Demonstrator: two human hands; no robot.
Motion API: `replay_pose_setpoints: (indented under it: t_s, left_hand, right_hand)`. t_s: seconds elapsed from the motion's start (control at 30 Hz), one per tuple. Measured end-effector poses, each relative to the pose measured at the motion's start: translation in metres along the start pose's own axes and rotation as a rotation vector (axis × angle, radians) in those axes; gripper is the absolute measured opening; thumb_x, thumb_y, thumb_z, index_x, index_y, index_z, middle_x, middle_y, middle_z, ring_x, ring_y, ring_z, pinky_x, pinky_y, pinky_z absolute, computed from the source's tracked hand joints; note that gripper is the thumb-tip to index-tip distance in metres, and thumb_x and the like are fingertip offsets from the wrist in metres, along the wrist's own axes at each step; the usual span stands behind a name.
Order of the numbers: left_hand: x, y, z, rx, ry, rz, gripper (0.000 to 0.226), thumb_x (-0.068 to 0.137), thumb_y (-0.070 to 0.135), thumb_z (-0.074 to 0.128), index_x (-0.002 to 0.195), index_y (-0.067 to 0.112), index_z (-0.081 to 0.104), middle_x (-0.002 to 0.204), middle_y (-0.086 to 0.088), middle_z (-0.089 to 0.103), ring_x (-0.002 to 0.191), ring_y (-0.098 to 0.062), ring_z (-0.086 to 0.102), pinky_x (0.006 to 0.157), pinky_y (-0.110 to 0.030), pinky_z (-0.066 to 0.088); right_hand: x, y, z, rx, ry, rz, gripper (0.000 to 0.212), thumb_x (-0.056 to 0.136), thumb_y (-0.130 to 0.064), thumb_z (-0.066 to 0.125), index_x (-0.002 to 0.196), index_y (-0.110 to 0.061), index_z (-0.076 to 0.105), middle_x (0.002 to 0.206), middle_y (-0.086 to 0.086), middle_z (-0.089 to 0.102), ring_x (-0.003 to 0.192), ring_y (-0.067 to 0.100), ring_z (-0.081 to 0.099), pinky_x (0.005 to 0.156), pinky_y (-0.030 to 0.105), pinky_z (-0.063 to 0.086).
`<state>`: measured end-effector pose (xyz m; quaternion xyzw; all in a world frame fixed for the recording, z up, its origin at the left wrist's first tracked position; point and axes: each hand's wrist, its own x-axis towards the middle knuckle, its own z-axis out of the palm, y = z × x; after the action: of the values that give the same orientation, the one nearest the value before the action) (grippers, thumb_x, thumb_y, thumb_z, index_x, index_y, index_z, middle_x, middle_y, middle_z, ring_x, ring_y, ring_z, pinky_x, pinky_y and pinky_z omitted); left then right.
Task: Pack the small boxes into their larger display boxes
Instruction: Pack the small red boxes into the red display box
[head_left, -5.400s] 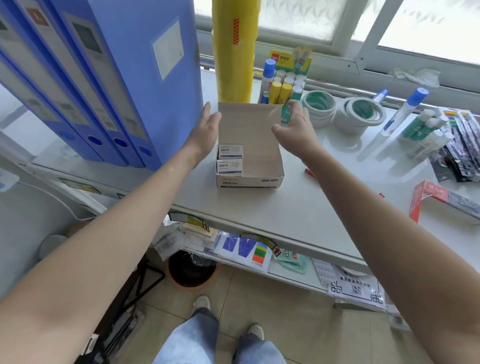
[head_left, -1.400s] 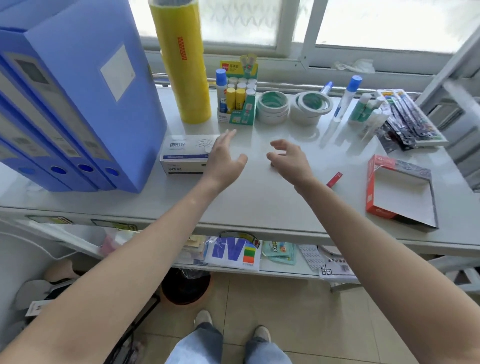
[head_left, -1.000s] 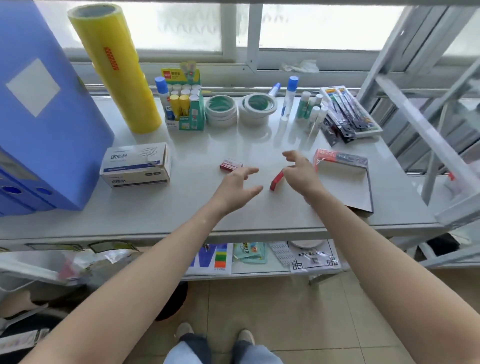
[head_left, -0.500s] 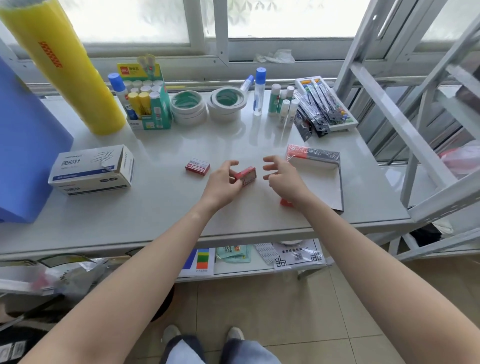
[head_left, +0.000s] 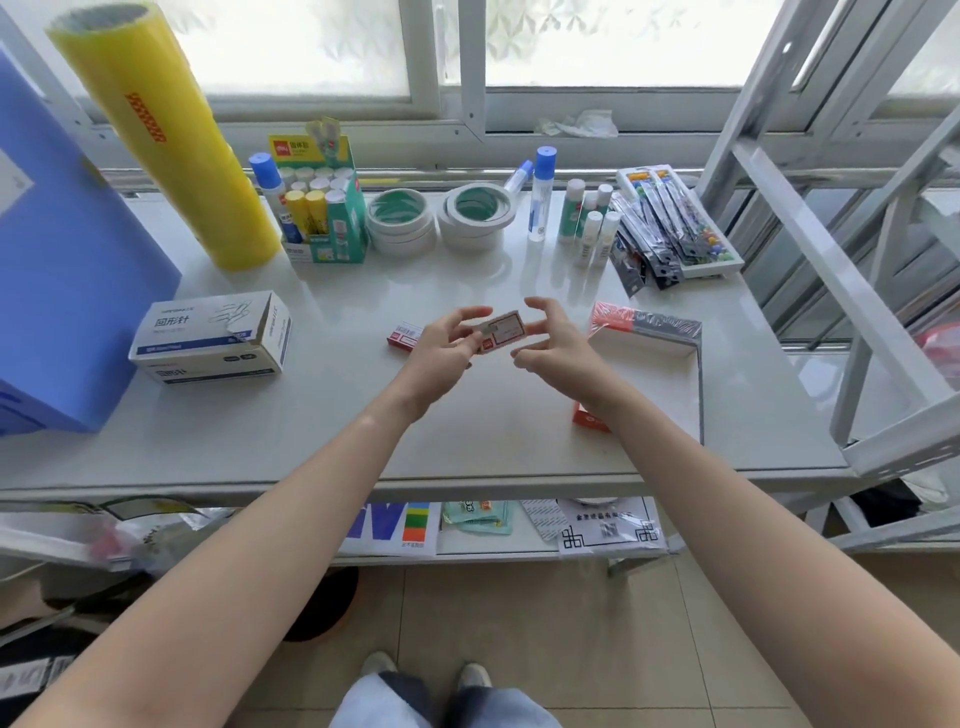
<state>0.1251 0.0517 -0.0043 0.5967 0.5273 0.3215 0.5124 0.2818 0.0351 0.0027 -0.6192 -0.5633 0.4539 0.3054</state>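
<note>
The counter (head_left: 311, 415) has a wide bare stretch along its near edge, in front of both forearms; supplies crowd the back edge under the window. A white shelf frame (head_left: 831, 260) slants in close at the right end, and blue binders (head_left: 67, 291) wall off the left end.

The left hand (head_left: 441, 348) holds a small red and white box (head_left: 501, 332) above the middle of the counter, fingers curled loosely round its left end with the thumb on top. The right hand (head_left: 553, 343) is half open just beside the box's right end, fingers spread and bent; whether its fingertips touch the box cannot be told.

The held box is flat and oblong, its labelled face turned up and tilted slightly. A second small red box (head_left: 404, 335) lies on the counter just left of the left hand. The open red display box (head_left: 649, 332) lies to the right of the right hand, its white inside showing, partly hidden by the right forearm. A closed white paper-clip box (head_left: 208, 338) sits well to the left, near the binders.
</note>
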Motion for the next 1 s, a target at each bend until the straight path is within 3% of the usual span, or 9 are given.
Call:
replay_pose_setpoints:
  t_s: [0.17,0.3,0.4,0.5,0.6,0.67,0.77,0.9,1.0]
  left_hand:
    - [0.001,0.004,0.001,-0.123,0.027,-0.017,0.048,0.083,0.01,0.067,0.127,0.019,0.049,0.107,0.001,0.058,0.094,-0.023,0.068,0.09,-0.03,0.054]
    - [0.001,0.008,0.004,-0.253,0.005,-0.067,0.043,0.077,0.013,0.073,0.114,0.014,0.051,0.108,-0.006,0.058,0.091,-0.02,0.066,0.09,-0.03,0.054]
    - [0.001,0.008,-0.002,-0.247,-0.113,-0.086,0.044,0.072,0.018,0.066,0.112,0.013,0.05,0.11,-0.008,0.058,0.092,-0.015,0.066,0.087,-0.028,0.055]
    - [0.005,0.007,-0.017,-0.065,-0.126,-0.048,0.047,0.071,0.015,0.051,0.118,0.015,0.051,0.114,-0.006,0.057,0.099,-0.015,0.059,0.085,-0.02,0.049]
    - [0.015,-0.006,-0.033,0.256,0.043,0.072,0.053,0.08,-0.002,0.045,0.131,0.01,0.044,0.126,-0.008,0.054,0.108,-0.017,0.052,0.074,-0.003,0.042]
    - [0.023,-0.018,-0.046,0.425,0.144,0.114,0.058,0.079,-0.004,0.048,0.135,0.009,0.041,0.133,-0.009,0.05,0.119,-0.023,0.047,0.089,-0.014,0.041]
    - [0.032,-0.037,-0.063,0.714,0.087,0.048,0.066,0.078,0.002,0.052,0.14,0.019,0.039,0.145,-0.002,0.043,0.132,-0.028,0.035,0.107,-0.039,0.033]
    - [0.032,-0.061,-0.073,0.787,0.006,0.04,0.051,0.083,0.014,0.055,0.13,0.032,0.051,0.144,0.008,0.046,0.134,-0.021,0.039,0.106,-0.045,0.037]
    - [0.028,-0.064,-0.073,0.792,0.06,0.108,0.036,0.083,0.016,0.059,0.116,0.03,0.062,0.127,0.004,0.059,0.118,-0.028,0.05,0.096,-0.04,0.043]
  right_hand:
    - [0.006,-0.002,0.003,-0.037,0.033,0.03,0.038,0.094,-0.022,0.048,0.13,-0.012,0.047,0.114,0.011,0.063,0.1,0.023,0.062,0.088,0.036,0.049]
    - [0.008,-0.014,0.005,0.03,0.02,-0.021,0.028,0.096,-0.026,0.048,0.11,-0.005,0.062,0.095,0.011,0.068,0.074,0.011,0.063,0.065,0.015,0.048]
    - [0.014,-0.017,0.008,-0.016,0.059,-0.055,0.028,0.09,-0.028,0.059,0.101,-0.003,0.066,0.086,0.004,0.066,0.071,0.009,0.059,0.064,0.017,0.045]
    - [0.02,-0.017,0.012,-0.023,0.103,-0.047,0.028,0.085,-0.028,0.065,0.094,-0.002,0.067,0.083,0.005,0.067,0.076,0.014,0.058,0.069,0.025,0.045]
    - [0.025,-0.017,0.014,-0.022,0.149,-0.019,0.018,0.084,-0.022,0.065,0.09,-0.005,0.067,0.081,0.008,0.065,0.075,0.017,0.056,0.066,0.027,0.045]
    - [0.027,-0.015,0.018,-0.016,0.143,0.019,0.015,0.085,-0.024,0.063,0.089,-0.01,0.066,0.08,0.008,0.066,0.073,0.019,0.058,0.073,0.037,0.051]
    - [0.027,-0.013,0.023,-0.001,0.13,0.062,0.012,0.086,-0.025,0.059,0.089,-0.014,0.063,0.07,0.003,0.064,0.063,0.018,0.062,0.077,0.038,0.052]
    - [0.024,-0.013,0.028,0.026,0.125,0.1,0.011,0.089,-0.026,0.055,0.09,-0.016,0.06,0.069,0.0,0.059,0.059,0.017,0.059,0.073,0.033,0.049]
    - [0.02,-0.014,0.031,0.038,0.128,0.119,0.011,0.09,-0.024,0.054,0.092,-0.015,0.061,0.072,0.004,0.058,0.059,0.017,0.056,0.069,0.03,0.048]
